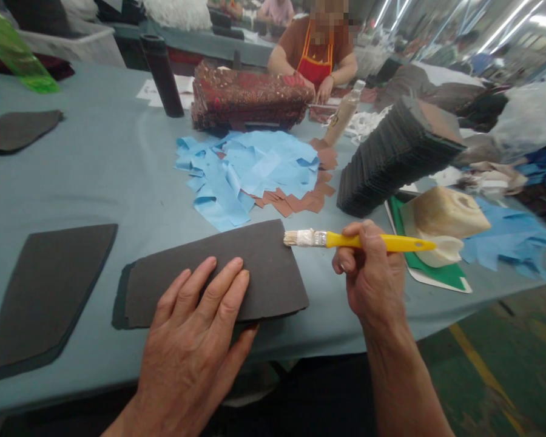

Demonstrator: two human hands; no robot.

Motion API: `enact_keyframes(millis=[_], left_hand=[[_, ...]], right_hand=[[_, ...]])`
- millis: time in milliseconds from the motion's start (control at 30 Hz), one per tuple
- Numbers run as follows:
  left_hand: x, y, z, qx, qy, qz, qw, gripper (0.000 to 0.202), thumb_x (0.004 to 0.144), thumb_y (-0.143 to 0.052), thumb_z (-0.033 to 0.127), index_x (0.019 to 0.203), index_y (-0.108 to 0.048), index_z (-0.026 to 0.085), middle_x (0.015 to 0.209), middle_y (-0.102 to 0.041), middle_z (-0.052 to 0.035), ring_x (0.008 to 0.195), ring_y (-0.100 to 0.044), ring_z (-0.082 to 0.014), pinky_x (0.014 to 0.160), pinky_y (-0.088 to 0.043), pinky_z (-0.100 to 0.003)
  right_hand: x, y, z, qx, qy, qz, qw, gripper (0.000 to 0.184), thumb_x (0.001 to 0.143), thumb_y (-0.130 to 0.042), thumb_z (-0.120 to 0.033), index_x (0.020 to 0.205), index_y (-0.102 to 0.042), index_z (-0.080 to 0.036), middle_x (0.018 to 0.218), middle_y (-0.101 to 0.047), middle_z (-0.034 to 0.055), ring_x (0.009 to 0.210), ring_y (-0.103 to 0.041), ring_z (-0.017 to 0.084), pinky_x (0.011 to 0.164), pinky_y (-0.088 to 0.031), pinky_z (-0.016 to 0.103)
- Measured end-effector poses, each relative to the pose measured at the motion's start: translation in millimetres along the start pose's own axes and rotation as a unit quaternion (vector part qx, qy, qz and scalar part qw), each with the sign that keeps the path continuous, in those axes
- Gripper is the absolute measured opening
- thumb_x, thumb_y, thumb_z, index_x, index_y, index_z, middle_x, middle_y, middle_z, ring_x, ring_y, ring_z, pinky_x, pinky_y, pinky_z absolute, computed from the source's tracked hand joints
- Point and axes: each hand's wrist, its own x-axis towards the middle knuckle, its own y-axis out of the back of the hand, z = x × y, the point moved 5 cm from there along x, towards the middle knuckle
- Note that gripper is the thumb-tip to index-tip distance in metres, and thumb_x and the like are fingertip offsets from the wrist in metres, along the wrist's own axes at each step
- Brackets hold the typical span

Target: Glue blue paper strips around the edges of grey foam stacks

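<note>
A dark grey foam piece (255, 261) lies on the grey-blue table (109, 176) close to the front edge, on top of another like it. My left hand (195, 340) rests flat on its near part, fingers stretched out. My right hand (368, 273) is closed round the yellow handle of a brush (355, 240). The brush lies level, its pale bristles at the foam piece's upper right corner.
Another grey foam piece (50, 291) lies at the left. Blue paper scraps (250, 167) and brown pieces sit mid-table. A tall stack of dark pieces (391, 158) leans at the right, beside a tan glue container (441, 215). A person in an orange apron (316, 57) works opposite, behind a patterned fabric stack (250, 97).
</note>
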Motion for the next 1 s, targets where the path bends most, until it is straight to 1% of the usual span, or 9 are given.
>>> enact_keyframes(millis=[200,533,800,1000], left_hand=[[0,-0.2,1,0.003,0.001,0.001,1.000,0.039,0.105,-0.059,0.027,0.140,-0.062,0.010,0.147,-0.070,-0.0144,0.136,-0.060,-0.0390,0.115,-0.042,-0.054],[0,-0.1,0,0.000,0.012,-0.006,1.000,0.040,0.104,-0.060,0.026,0.141,-0.059,0.012,0.147,-0.070,-0.0130,0.137,-0.061,-0.0374,0.115,-0.042,-0.053],[2,1.1,1,0.004,0.009,-0.005,1.000,0.040,0.103,-0.061,0.026,0.139,-0.061,0.011,0.146,-0.071,-0.0144,0.136,-0.062,-0.0390,0.113,-0.043,-0.054],[1,-0.3,1,0.004,0.007,-0.003,1.000,0.041,0.104,-0.061,0.026,0.141,-0.060,0.010,0.148,-0.069,-0.0143,0.137,-0.060,-0.0381,0.116,-0.040,-0.052]], right_hand=[[2,-4,0,-0.001,0.006,0.003,1.000,0.046,0.087,-0.077,-0.065,0.081,-0.068,-0.020,0.045,-0.044,-0.0105,0.040,-0.041,0.008,0.043,-0.030,0.022],[8,-12,3,0.005,0.012,-0.025,1.000,0.044,0.087,-0.079,-0.062,0.080,-0.069,-0.020,0.046,-0.046,-0.0099,0.042,-0.040,0.008,0.043,-0.029,0.022],[9,-11,1,0.002,0.015,-0.029,0.999,0.045,0.087,-0.080,-0.063,0.080,-0.070,-0.020,0.046,-0.047,-0.0091,0.043,-0.041,0.008,0.043,-0.029,0.022],[9,-5,-10,0.002,0.039,-0.007,0.999,0.042,0.091,-0.076,-0.061,0.081,-0.070,-0.021,0.048,-0.045,-0.0092,0.043,-0.043,0.008,0.043,-0.029,0.022]])
